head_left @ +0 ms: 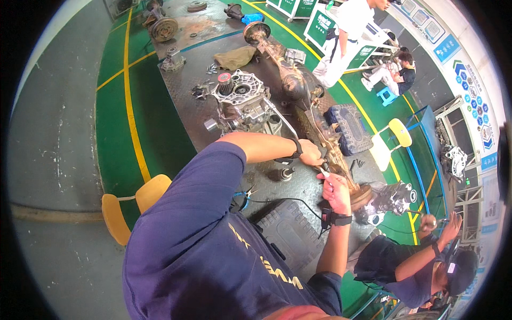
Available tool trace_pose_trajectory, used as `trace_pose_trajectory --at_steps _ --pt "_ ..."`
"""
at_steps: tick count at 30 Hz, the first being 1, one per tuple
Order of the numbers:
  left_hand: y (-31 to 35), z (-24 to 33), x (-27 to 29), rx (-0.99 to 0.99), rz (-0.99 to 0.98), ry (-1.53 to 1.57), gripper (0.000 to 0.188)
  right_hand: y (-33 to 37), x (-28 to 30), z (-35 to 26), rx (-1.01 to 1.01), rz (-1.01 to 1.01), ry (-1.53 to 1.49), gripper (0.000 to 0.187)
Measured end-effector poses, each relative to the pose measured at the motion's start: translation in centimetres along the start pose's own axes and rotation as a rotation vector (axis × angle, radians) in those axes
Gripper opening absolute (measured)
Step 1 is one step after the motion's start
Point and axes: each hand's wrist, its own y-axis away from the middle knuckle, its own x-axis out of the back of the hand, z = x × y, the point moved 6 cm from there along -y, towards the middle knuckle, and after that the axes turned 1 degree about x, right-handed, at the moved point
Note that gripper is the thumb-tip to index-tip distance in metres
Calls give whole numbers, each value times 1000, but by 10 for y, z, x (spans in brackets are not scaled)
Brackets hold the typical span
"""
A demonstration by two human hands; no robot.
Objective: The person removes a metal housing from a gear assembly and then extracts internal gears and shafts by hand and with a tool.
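Observation:
My left hand (311, 153) is closed beside the rusty axle (305, 101), fingers curled around a small dark piece too little to name. Just nearer to me, my right hand (336, 194) pinches a small light-coloured piece (324, 173) that points toward the left hand. The two hands are close together above the metal workbench (261, 184). Left of them, a shaft with a toothed gear (284, 174) sits on the bench. A silver gearbox housing (242, 104) with its inner gears exposed stands beyond my left forearm.
Near my body lies a dark tool case (288, 234); another case (348, 129) is beyond the axle. A second housing (392, 201) sits at the right end. One co-worker (410, 266) works at the lower right; others are at the back. Yellow chairs (152, 193) flank the bench.

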Motion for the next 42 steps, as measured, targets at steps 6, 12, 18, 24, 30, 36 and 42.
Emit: trace_pose_trajectory --at_steps 6,12,18,24,30,36,42 --pt "0 -6 1 30 93 6 62 -4 -3 -8 -59 -35 49 27" --pt "12 -1 43 -219 345 12 45 -18 16 -19 -56 -36 108 28" --pt "113 -66 -124 665 731 1757 48 -23 30 -38 -43 -37 31 29" --pt "-45 -30 -85 -11 721 2914 56 -9 22 -25 -108 30 36 30" --pt "-105 -23 21 -249 718 2660 44 -3 4 -40 -20 26 373 21" --pt "-4 -11 -36 314 271 1137 30 -15 32 -35 -33 -44 201 23" --pt "31 52 125 -14 524 146 27 0 29 -42 54 46 364 26"
